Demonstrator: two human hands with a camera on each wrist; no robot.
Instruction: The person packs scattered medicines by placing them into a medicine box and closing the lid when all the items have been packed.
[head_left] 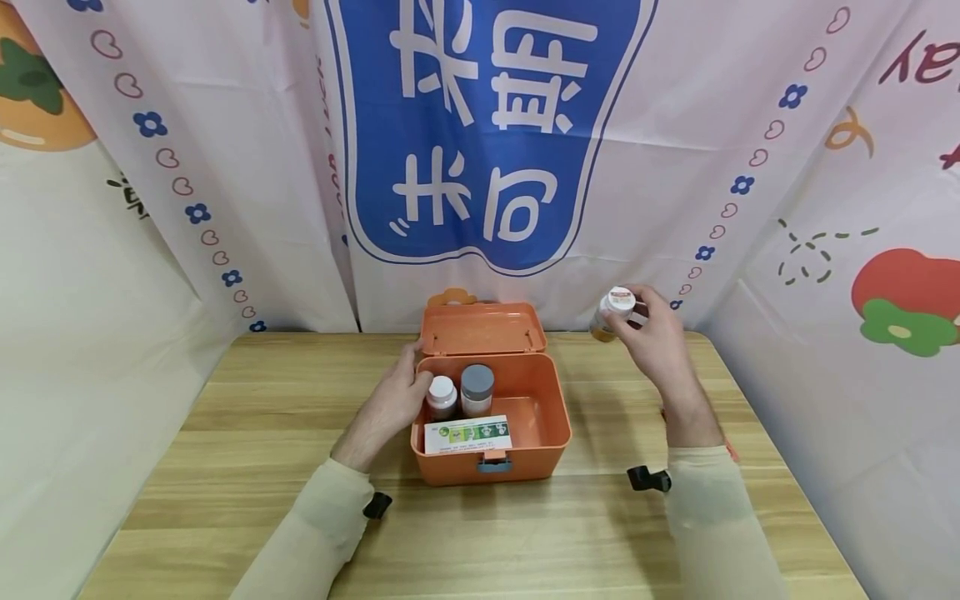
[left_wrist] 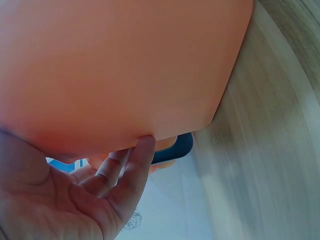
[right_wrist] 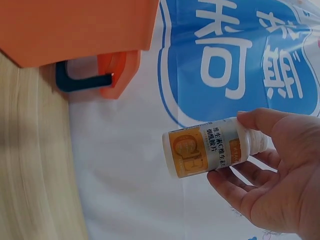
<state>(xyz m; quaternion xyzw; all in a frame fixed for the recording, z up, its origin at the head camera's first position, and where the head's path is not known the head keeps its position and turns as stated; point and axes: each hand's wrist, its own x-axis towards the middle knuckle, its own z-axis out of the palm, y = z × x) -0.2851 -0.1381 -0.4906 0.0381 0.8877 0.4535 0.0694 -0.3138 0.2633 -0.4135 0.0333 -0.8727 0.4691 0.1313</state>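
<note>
An open orange medicine box [head_left: 491, 468] stands on the table, its lid [head_left: 483, 327] tipped back. My left hand [head_left: 390, 400] grips the box's back left corner, thumb at the rim; in the left wrist view its fingers [left_wrist: 145, 150] curl round the back edge. A white-capped bottle [head_left: 442, 398], a grey-capped bottle [head_left: 477, 392] and a white and green carton [head_left: 468, 434] sit in the box's left half. Right of the box, my right hand [head_left: 660, 337] holds up a white pill bottle [right_wrist: 207, 150] with an orange and silver label, thumb and fingers near its cap end.
The wood-grain table [head_left: 247, 467] ends at a printed cloth backdrop [head_left: 637, 208] close behind the lid. A red object [head_left: 732, 452] lies mostly hidden under my right forearm. A dark handle [right_wrist: 82, 85] sticks out behind the box.
</note>
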